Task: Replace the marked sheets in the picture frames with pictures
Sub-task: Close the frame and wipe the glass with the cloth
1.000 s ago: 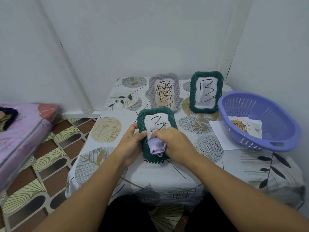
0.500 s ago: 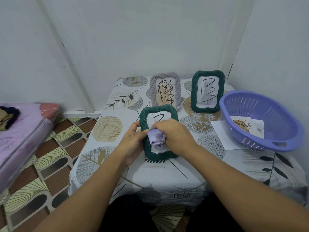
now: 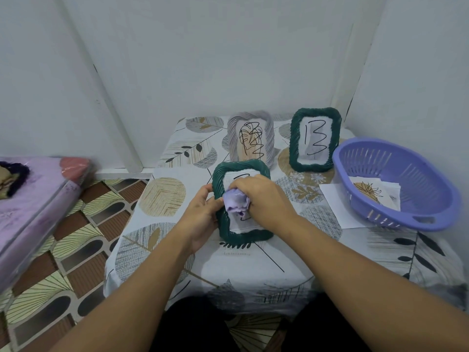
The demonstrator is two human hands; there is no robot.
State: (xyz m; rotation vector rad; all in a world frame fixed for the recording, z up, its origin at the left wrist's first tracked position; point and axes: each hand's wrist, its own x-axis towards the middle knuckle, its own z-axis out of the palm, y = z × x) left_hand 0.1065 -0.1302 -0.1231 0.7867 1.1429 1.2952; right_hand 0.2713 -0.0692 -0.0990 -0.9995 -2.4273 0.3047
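A dark green frame [image 3: 229,231] lies flat on the table in front of me, with a marked white sheet under its glass. My left hand [image 3: 203,212] grips its left edge. My right hand [image 3: 264,199] holds a crumpled lilac cloth [image 3: 236,203] pressed onto the glass, hiding most of the mark. Behind stand a grey frame [image 3: 251,141] with a scribbled-over leaf picture and a second green frame [image 3: 315,139] with a sheet marked 13.
A purple plastic basket [image 3: 396,184] at the right holds leaf pictures [image 3: 370,194] and rests on a white sheet [image 3: 335,207]. The patterned tablecloth [image 3: 162,196] covers a small table in a wall corner. A lilac mattress [image 3: 30,204] lies at the left.
My right hand and the cloth have slid up the glass of the near green frame. My left hand stays on the frame's left edge.
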